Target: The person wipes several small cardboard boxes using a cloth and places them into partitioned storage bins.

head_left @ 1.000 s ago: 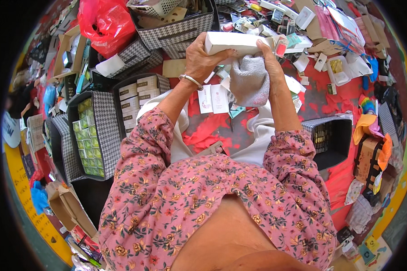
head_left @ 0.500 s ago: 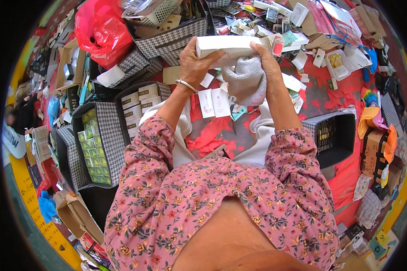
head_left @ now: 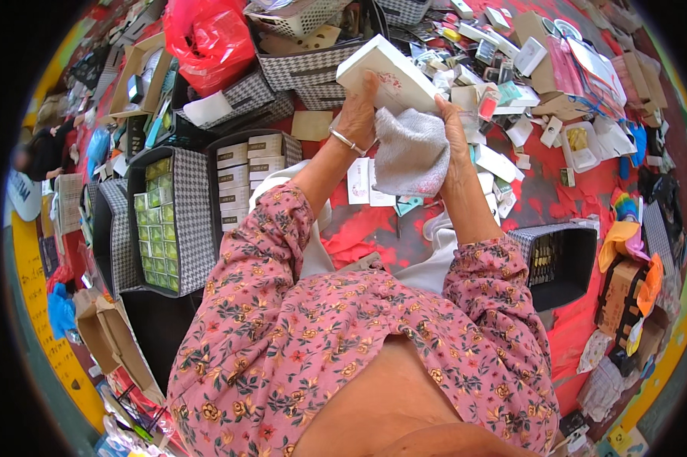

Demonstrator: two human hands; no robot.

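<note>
Up in front of me, a flat white box point(head_left: 395, 75) with a pink flower print is tilted between both hands. My left hand point(head_left: 357, 114) grips its left side, the thumb lying over the printed face. At the right end my right hand point(head_left: 456, 141) is closed on a crumpled grey cloth point(head_left: 412, 151), fingertips against the box's edge. The cloth hangs below the box. Beneath them on the floor lie two white cards or flat boxes point(head_left: 359, 181), partly covered by the cloth.
To the left, houndstooth bins hold green packets point(head_left: 157, 228) and stacked white boxes point(head_left: 237, 179). Another dark bin point(head_left: 560, 263) stands at right. A red plastic bag point(head_left: 206, 46) sits far left. Loose boxes and packages point(head_left: 503, 91) litter the far floor, over torn red sheeting point(head_left: 359, 236).
The box has turned from nearly edge-on to show its printed broad face, its left end raised. My left hand has shifted its hold to underneath. The view has shifted slightly.
</note>
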